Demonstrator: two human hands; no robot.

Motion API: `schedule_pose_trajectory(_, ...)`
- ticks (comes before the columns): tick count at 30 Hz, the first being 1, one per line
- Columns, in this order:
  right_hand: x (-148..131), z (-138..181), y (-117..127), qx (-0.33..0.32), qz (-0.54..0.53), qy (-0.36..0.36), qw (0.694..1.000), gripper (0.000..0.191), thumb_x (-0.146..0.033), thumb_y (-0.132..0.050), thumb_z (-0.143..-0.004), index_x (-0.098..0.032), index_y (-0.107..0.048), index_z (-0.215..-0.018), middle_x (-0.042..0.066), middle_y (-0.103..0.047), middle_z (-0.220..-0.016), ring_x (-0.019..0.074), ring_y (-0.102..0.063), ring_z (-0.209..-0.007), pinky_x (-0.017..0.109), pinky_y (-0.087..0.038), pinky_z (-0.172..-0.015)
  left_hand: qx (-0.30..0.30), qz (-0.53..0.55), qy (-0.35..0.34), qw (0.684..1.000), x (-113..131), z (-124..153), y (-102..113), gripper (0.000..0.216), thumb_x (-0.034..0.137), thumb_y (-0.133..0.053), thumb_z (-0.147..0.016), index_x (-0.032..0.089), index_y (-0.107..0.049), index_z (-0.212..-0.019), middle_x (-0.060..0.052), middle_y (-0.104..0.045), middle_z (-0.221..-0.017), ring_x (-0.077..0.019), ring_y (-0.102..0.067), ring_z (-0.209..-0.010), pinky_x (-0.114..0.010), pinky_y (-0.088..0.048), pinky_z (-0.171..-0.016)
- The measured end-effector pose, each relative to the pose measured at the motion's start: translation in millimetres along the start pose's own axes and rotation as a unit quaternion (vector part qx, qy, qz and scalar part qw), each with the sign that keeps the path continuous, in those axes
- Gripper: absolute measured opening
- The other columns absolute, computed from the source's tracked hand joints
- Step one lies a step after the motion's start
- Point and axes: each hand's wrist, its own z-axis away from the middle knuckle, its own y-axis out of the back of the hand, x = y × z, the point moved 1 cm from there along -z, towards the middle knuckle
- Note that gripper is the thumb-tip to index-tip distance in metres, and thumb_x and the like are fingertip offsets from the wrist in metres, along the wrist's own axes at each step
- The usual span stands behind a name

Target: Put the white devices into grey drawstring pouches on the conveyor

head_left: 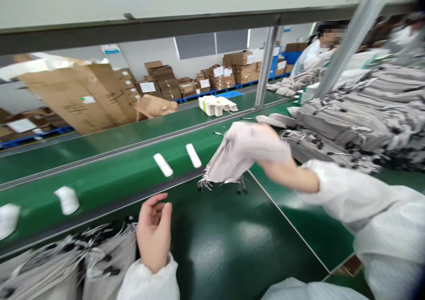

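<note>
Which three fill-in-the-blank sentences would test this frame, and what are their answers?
1. A bundle of pale fabric pieces is gripped in the person's ____ hand.
2. The left hand is raised with its fingers curled, and it holds ____.
3. The conveyor belt carrying small white pieces is ____ in colour.

Missing words: right; nothing; green.

A green conveyor belt [109, 176] runs just beyond the left fingers [156, 207], carrying small white pieces [162, 165]. Below those fingers spreads a green workbench [232, 255], with grey fabric bundles [106, 260] lying just left of them.
</note>
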Motion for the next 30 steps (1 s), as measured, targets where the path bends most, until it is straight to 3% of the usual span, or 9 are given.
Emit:
schedule_pose_trajectory(4,16,65,-88,-0.323,0.089,0.170,0.927,0.051,-0.017,-0.057,-0.088,-0.027,-0.057,-0.138,0.007,-0.050,-0.149,0.0270,-0.042,-0.141,0.055,-0.024,-0.121,-0.015,-0.093,-0.091,0.991,5,14,4,0.023,0.032,-0.059,-0.090,0.020,-0.061,-0.109,-0.008,-0.061,-0.109,-0.0174,-0.058,-0.088,-0.028,-0.047,-0.072)
schedule_pose_trajectory(8,22,72,-99,-0.506,0.094,0.208,0.832,0.060,-0.001,-0.049,-0.077,-0.021,-0.062,-0.132,0.010,-0.053,-0.145,0.0245,-0.038,-0.143,0.046,-0.035,-0.116,-0.110,-0.196,-0.138,0.965,-10,29,4,0.022,0.022,-0.057,-0.090,0.022,-0.062,-0.111,-0.008,-0.061,-0.114,-0.0211,-0.059,-0.100,-0.034,-0.049,-0.082)
schedule_pose_trajectory(10,31,41,-91,-0.465,0.087,0.180,0.862,0.049,-0.001,-0.043,-0.081,-0.023,-0.069,-0.116,0.005,-0.067,-0.126,0.0185,-0.056,-0.126,0.037,-0.045,-0.107,-0.145,-0.220,-0.142,0.954,-16,33,3,0.023,0.017,-0.057,-0.089,0.023,-0.063,-0.110,-0.007,-0.063,-0.110,-0.0221,-0.059,-0.103,-0.037,-0.049,-0.088)
schedule_pose_trajectory(13,68,-27,-82,-0.288,0.248,0.062,0.923,0.036,-0.016,-0.043,-0.093,-0.023,-0.068,-0.117,0.006,-0.069,-0.120,0.0194,-0.061,-0.115,0.036,-0.046,-0.102,-0.154,-0.226,-0.146,0.951,-18,36,2,0.018,0.015,-0.056,-0.088,0.022,-0.065,-0.102,-0.006,-0.066,-0.104,-0.0217,-0.060,-0.100,-0.038,-0.049,-0.089)
schedule_pose_trajectory(16,124,-86,-84,-0.221,0.440,-0.125,0.861,0.049,-0.038,-0.049,-0.095,-0.012,-0.055,-0.136,0.018,-0.054,-0.141,0.0295,-0.050,-0.129,0.041,-0.043,-0.103,-0.140,-0.229,-0.118,0.956,-18,38,4,0.017,0.014,-0.059,-0.086,0.021,-0.066,-0.099,-0.007,-0.065,-0.103,-0.0221,-0.060,-0.099,-0.039,-0.049,-0.089)
schedule_pose_trajectory(19,169,-118,-96,-0.214,0.480,-0.203,0.826,0.050,-0.042,-0.047,-0.096,-0.002,-0.061,-0.123,0.028,-0.059,-0.127,0.0348,-0.058,-0.117,0.043,-0.047,-0.091,-0.132,-0.233,-0.060,0.962,-21,40,9,0.018,0.014,-0.061,-0.083,0.020,-0.067,-0.099,-0.006,-0.065,-0.099,-0.0221,-0.060,-0.097,-0.040,-0.050,-0.088)
schedule_pose_trajectory(22,190,-126,-113,-0.223,0.495,-0.214,0.812,0.034,-0.027,-0.044,-0.097,-0.004,-0.065,-0.111,0.026,-0.064,-0.114,0.0296,-0.064,-0.103,0.038,-0.047,-0.084,-0.149,-0.208,-0.024,0.966,-23,38,12,0.016,0.014,-0.063,-0.080,0.020,-0.067,-0.095,-0.005,-0.064,-0.096,-0.0201,-0.060,-0.092,-0.037,-0.049,-0.087)
schedule_pose_trajectory(26,190,-120,-125,-0.226,0.498,-0.150,0.824,0.035,-0.005,-0.042,-0.089,-0.003,-0.058,-0.120,0.026,-0.062,-0.119,0.0298,-0.060,-0.109,0.039,-0.044,-0.090,-0.189,-0.188,0.015,0.964,-19,27,14,0.013,0.011,-0.066,-0.074,0.019,-0.064,-0.084,-0.002,-0.061,-0.087,-0.0168,-0.057,-0.082,-0.032,-0.048,-0.080)
schedule_pose_trajectory(30,173,-107,-119,-0.213,0.477,-0.081,0.849,0.041,-0.006,-0.041,-0.089,-0.008,-0.050,-0.129,0.022,-0.058,-0.124,0.0313,-0.055,-0.116,0.040,-0.044,-0.092,-0.210,-0.224,-0.037,0.951,-11,20,15,0.016,0.008,-0.068,-0.071,0.019,-0.056,-0.070,0.000,-0.059,-0.080,-0.0170,-0.055,-0.080,-0.032,-0.043,-0.079)
